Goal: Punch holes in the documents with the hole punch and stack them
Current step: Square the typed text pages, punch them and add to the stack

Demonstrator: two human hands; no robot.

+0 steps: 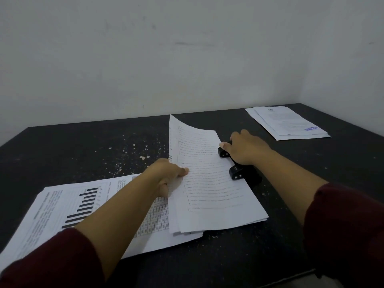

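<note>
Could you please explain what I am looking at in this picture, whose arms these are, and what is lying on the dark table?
There is no machine here: a person wears a wide-angle camera on the head, so the single picture looks forward and down along their own two arms in dark red sleeves.

The left hand pinches a small sheaf of printed pages, whose far end curls upward. The sheaf's right edge sits at a black hole punch, and the right hand rests on top of the punch, apparently ready to press it.

On the black table, speckled with pale flecks, lie two more paper piles: one with a bar chart near the left arm, partly under the held sheaf, and another stack of documents at the far right, near the wall.
</note>
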